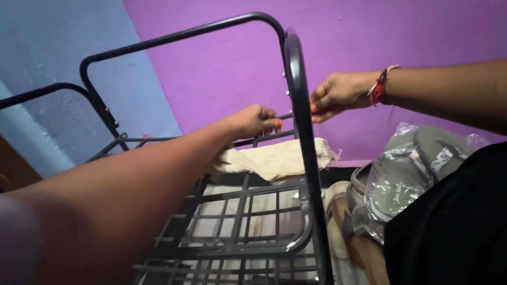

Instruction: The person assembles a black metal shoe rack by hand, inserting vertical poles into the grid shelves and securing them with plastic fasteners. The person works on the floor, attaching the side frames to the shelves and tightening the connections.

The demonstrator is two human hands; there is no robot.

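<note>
Fingers (272,122) pinching black rack (248,211) crossbar, right hand (338,94) at upright's edge

home room: painted purple wall (222,58), bagged sandals (412,169).

The metal rack (237,211) runs off the bottom edge, its near post hides the right hand's (338,95) fingertips, and the left forearm is blurred near the camera.

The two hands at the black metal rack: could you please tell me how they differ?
The left hand reaches from below, near a pale cloth; the right hand comes in from the right. Only the right wrist wears a red thread band. Both pinch at the rack frame.
</note>
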